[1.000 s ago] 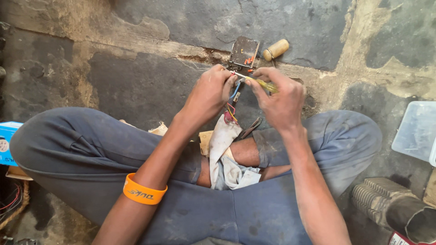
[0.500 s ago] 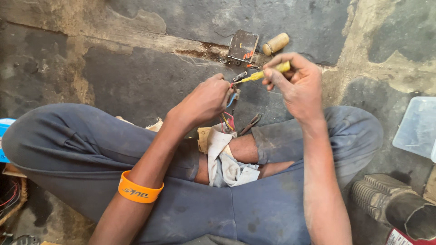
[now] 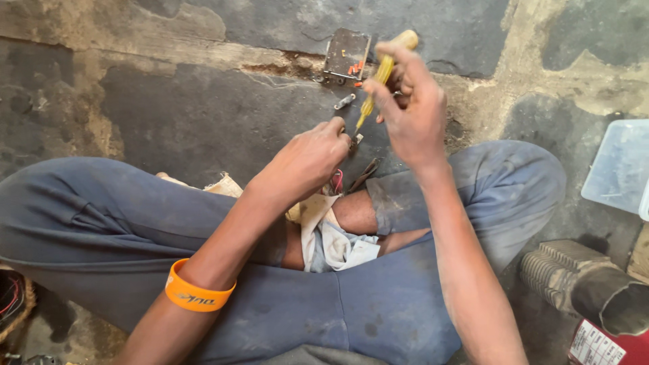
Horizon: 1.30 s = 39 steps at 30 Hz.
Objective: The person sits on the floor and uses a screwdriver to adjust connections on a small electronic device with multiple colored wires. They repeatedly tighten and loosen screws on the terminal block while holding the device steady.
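Observation:
My right hand (image 3: pixel 411 108) grips a yellow-handled screwdriver (image 3: pixel 378 78), held upright with its tip pointing down toward my left hand. My left hand (image 3: pixel 311 159) is closed around a small part with red and dark wires (image 3: pixel 336 181) hanging beneath it; the part itself is mostly hidden by my fingers. Both hands hover above my crossed legs in blue trousers (image 3: pixel 101 223). A whitish rag (image 3: pixel 331 236) lies in my lap. An orange wristband (image 3: pixel 196 294) circles my left forearm.
A small metal plate with orange bits (image 3: pixel 345 54) and a loose metal piece (image 3: pixel 343 102) lie on the stone floor (image 3: pixel 203 115) ahead. A clear plastic box (image 3: pixel 618 169) sits at the right. A ribbed dark hose (image 3: pixel 581 284) lies at lower right.
My right hand has lifted away from my left hand and turned the screwdriver upright. My left hand stays closed on the wired part and has moved a little lower.

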{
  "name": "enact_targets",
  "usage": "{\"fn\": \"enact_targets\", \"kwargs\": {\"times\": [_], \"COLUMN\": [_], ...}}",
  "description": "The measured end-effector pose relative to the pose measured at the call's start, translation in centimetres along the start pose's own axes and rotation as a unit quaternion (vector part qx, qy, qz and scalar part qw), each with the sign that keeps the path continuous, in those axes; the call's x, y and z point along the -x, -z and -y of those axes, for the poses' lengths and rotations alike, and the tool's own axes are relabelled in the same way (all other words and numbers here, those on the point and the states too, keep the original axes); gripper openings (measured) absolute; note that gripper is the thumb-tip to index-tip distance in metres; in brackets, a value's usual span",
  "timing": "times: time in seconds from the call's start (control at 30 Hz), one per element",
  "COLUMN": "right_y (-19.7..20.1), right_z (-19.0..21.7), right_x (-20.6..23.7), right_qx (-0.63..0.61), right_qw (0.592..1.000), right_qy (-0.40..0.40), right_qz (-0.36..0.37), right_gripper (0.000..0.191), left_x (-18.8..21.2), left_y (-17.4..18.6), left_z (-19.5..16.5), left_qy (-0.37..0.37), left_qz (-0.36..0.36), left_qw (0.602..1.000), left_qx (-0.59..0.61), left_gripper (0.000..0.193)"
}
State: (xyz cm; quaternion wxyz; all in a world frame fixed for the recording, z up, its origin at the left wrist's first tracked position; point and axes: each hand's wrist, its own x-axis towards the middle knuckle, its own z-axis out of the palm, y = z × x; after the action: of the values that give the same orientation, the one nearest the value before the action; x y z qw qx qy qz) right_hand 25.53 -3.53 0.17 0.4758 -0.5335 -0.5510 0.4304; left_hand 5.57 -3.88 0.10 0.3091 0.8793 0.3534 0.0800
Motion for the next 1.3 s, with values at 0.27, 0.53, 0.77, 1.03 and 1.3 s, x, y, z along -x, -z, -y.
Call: {"fn": "enact_targets", "kwargs": {"times": [0.27, 0.53, 0.77, 1.03, 1.3], "right_y": [1.4, 0.7, 0.6, -0.1, 1.5], "right_z": [-2.3, -2.5, -4.5, -6.0, -1.5], "right_x": [-1.1, -1.0, -0.9, -0.7, -1.2], "right_qx": [-0.169, -0.094, -0.015, 0.202, 0.087], "right_qw": [0.974, 0.966, 0.949, 0.912, 0.940], "right_qy": [-0.126, -0.201, -0.277, -0.273, -0.217], "right_qz": [0.086, 0.136, 0.149, 0.230, 0.250], "right_gripper": [0.029, 0.024, 0.025, 0.073, 0.048], "left_x": [-0.2, -0.5, -0.5, -1.3, -1.7], "left_y": [2.4, 2.9, 4.0, 5.1, 4.4], "left_z": [-3.7, -3.5, -2.8, -0.2, 2.3], "left_qy": [-0.023, -0.054, -0.023, 0.052, 0.114], "left_qz": [0.045, 0.025, -0.043, -0.176, -0.234], "left_qw": [0.986, 0.976, 0.983, 0.972, 0.960], "left_qx": [0.160, 0.208, 0.177, 0.145, 0.106], "left_gripper": [0.007, 0.008, 0.013, 0.012, 0.012]}}
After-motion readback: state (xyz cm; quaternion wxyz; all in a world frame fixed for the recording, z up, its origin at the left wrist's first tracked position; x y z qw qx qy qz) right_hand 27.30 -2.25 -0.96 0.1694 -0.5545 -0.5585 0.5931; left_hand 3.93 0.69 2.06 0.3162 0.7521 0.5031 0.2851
